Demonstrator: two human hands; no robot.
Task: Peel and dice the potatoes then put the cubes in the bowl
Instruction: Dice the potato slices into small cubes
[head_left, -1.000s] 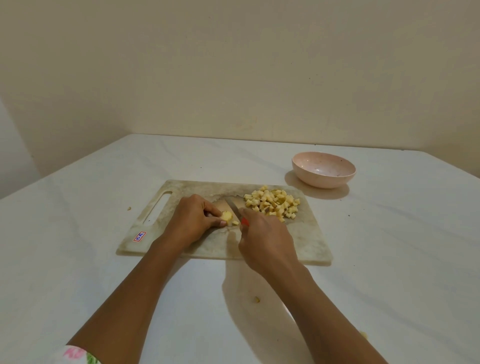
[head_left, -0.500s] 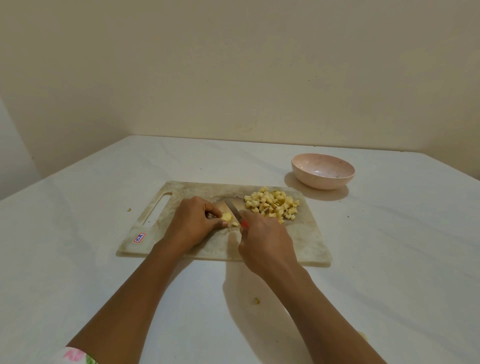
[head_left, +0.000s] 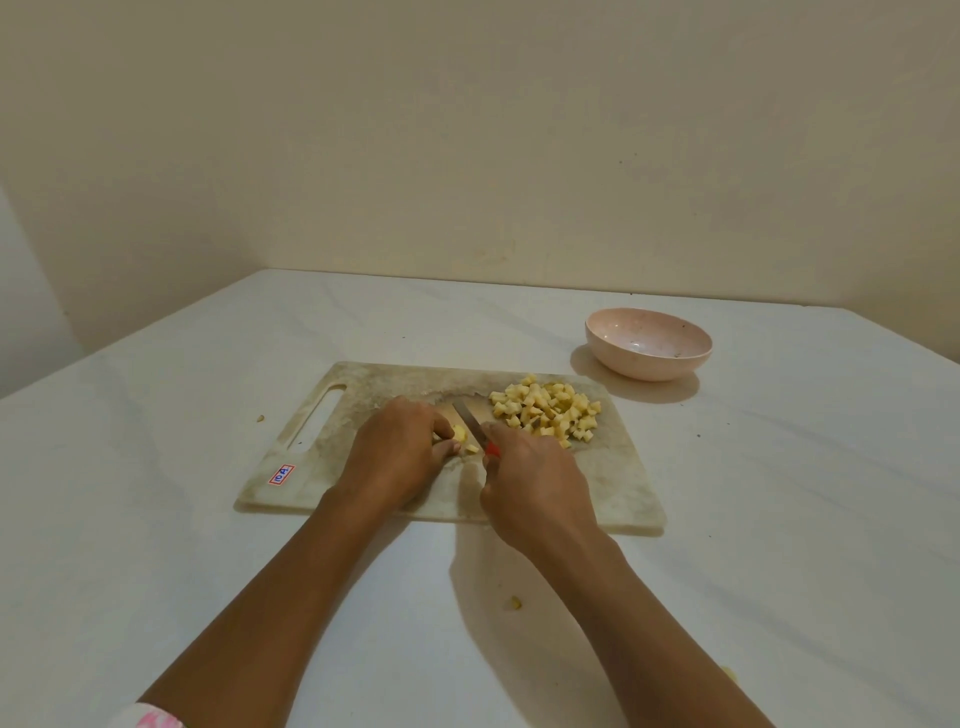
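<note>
One view is supplied: a wide-angle camera worn on the person's head. It faces forward and down across the table (head_left: 779, 519) toward the wall (head_left: 467, 156), which fills the upper part of the frame. The camera sits close above the near side of the table, and both forearms enter from the bottom edge. The left hand (head_left: 397, 447), pinching a potato piece (head_left: 460, 432), and the right hand (head_left: 535, 478), gripping a knife (head_left: 470, 415), meet on the cutting board (head_left: 618, 488) just below frame centre. The bowl (head_left: 649, 358) lies beyond the board, to the right.
</note>
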